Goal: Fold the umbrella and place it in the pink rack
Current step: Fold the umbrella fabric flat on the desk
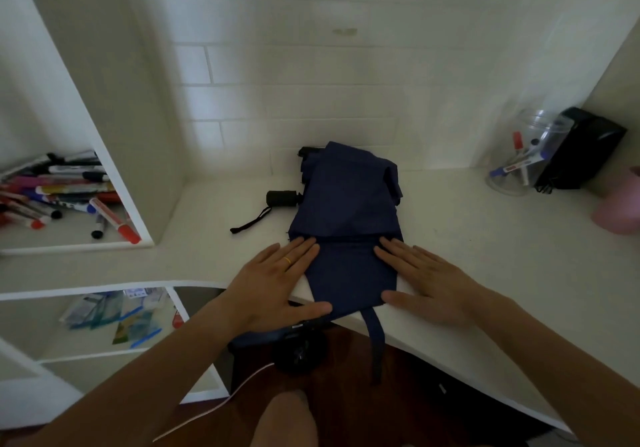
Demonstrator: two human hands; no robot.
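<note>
A navy blue umbrella (348, 204) lies collapsed on the white desk (485, 238), its canopy spread flat and reaching the front edge. Its black handle (282, 198) with a wrist strap sticks out to the left. A fabric tie strap (377, 342) hangs over the desk edge. My left hand (273, 280) rests flat, fingers apart, on the canopy's near left side. Flat on the near right side lies my right hand (426, 283). A pink object (620, 207), possibly the rack, shows at the right frame edge, mostly cut off.
A clear jar with markers (523, 155) and a black box (581, 148) stand at the back right. Shelf compartments on the left hold several markers (59, 193) and packets (117, 315). A tiled wall closes the back. A black round object (299, 349) sits below the desk edge.
</note>
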